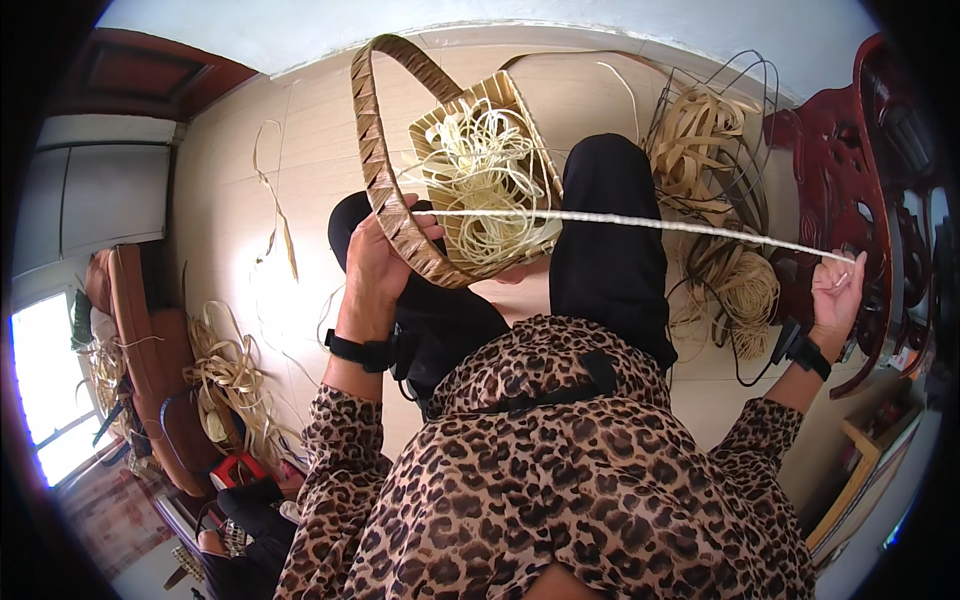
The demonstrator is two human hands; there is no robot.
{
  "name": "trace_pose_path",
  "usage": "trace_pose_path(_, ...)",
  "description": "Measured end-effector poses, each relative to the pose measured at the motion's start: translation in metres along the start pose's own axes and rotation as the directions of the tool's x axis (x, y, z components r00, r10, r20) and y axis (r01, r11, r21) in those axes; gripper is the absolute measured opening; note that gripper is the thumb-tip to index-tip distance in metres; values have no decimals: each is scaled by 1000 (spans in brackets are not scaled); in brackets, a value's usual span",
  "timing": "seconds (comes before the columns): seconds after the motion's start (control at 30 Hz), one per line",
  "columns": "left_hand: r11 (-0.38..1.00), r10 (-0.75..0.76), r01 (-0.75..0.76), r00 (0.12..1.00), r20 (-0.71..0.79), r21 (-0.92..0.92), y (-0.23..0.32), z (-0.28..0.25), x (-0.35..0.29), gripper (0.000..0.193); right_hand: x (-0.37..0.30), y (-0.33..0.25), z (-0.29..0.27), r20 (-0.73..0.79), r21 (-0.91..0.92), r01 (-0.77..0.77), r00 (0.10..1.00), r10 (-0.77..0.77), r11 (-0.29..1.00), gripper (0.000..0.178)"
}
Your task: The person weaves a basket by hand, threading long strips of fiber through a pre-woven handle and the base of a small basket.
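Note:
My left hand [380, 262] grips the brown woven handle [380, 160] of a pale woven basket [490, 175] that rests on my lap. Loose pale strips lie coiled inside the basket. A long pale strip [640, 222] runs taut from the handle out to the right. My right hand [838, 290] pinches that strip's far end, held out wide at my right side. Both wrists carry black bands.
Bundles of tan weaving strips [700, 140] and a coil [745, 290] lie on the tiled floor beyond my knees, by a dark red carved chair [840, 180]. More strips [235, 375] are piled at the left near a brown sofa [150, 350]. Single strips [280, 225] lie scattered.

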State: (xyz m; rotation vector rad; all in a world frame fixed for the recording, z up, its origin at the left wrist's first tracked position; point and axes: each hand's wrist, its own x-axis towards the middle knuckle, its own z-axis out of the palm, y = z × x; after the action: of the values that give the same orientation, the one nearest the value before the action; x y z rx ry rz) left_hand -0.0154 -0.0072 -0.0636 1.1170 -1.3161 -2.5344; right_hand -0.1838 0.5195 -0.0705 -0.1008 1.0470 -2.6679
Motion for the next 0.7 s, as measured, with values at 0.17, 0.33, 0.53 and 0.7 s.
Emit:
trace_pose_path(0.17, 1000, -13, 13, 989, 146, -2, -6, -24, 15, 32, 14, 3, 64, -485, 250, 233, 870, -87, 940, 28)
trace_pose_path(0.33, 996, -39, 53, 984, 177, -72, -5, -7, 8, 39, 24, -36, 26, -4, 496, 135, 988, -153, 858, 26)
trace_pose_path(0.53, 987, 70, -15, 938, 339, -162, 11, 12, -21, 56, 43, -88, 47, 163, 55, 413, 895, -416, 909, 7)
trace_pose_path(0.7, 971, 236, -202, 895, 377, -128, 17, 27, -30, 41, 65, -23, 120, 160, -507, 542, 823, -545, 670, 10)
